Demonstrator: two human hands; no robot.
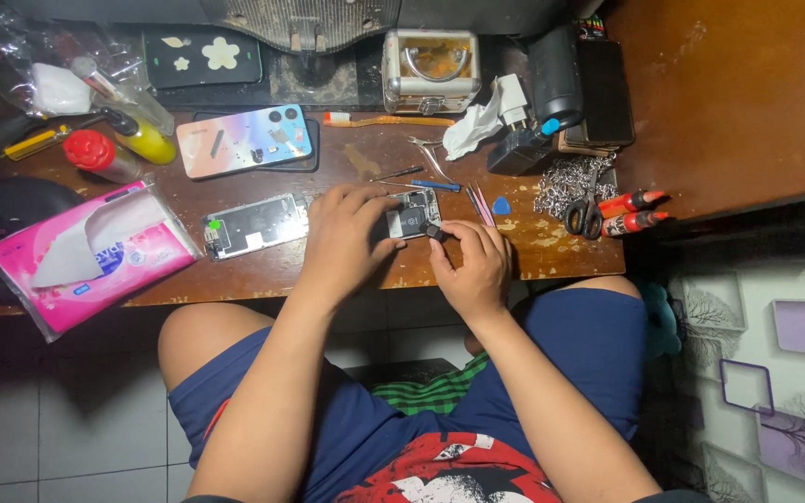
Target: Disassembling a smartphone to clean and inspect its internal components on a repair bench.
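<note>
Opened phone [414, 214], half hidden under both hands [342, 237], small part indistinct

Two bare hands are being counted at the desk: the left hand [345, 240] and the right hand [473, 265], both resting on one opened phone body [414, 214]. One further stripped phone frame [255, 224] and one pastel phone back cover [245, 140] are being logged, with one dark case with flower shapes [201, 56] behind. Two red markers [633, 210] are being noted beside one pair of scissors [585, 215]. Also being recorded: one toothbrush [388, 119], one pink tissue pack [93, 251], one small metal box [429, 70], one blue pick [500, 205].
</note>
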